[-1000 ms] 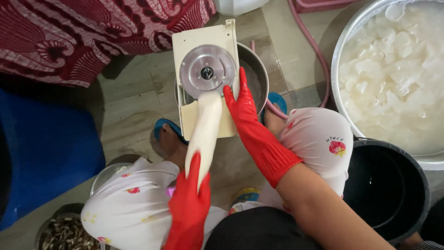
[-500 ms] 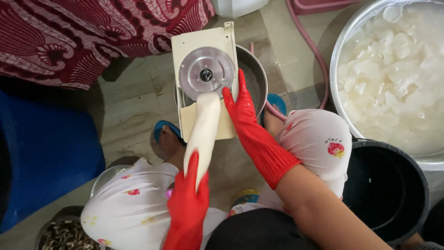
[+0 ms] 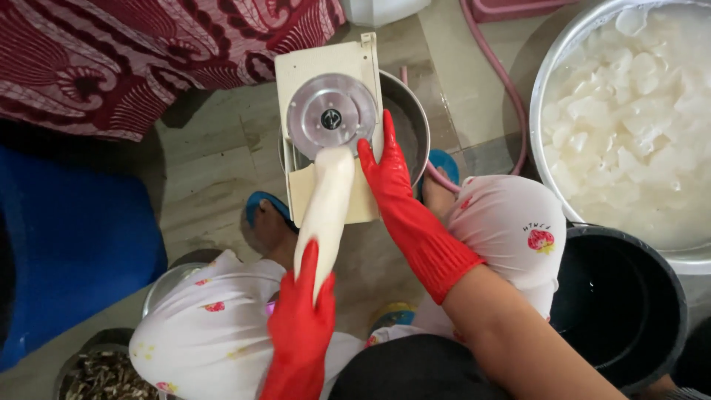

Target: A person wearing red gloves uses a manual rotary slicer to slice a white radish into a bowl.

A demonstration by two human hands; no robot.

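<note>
Head view: left hand (image 3: pixel 300 326) gripped the root's (image 3: pixel 326 211) thick end at 6 o'clock; right hand (image 3: pixel 389 185) lay flat beside the slicer (image 3: pixel 331 115). Root judged stiff, wet, slippery.

Pale tiled floor (image 3: pixel 222 163), damp in places; a red patterned cloth (image 3: pixel 148 52) at upper left, a blue container (image 3: pixel 74 237) beside it.

Red gloves (image 3: pixel 404 207), a cream slicer (image 3: pixel 329 122), white strawberry-print trousers (image 3: pixel 511 222), maroon patterned cloth (image 3: pixel 133 52).
</note>
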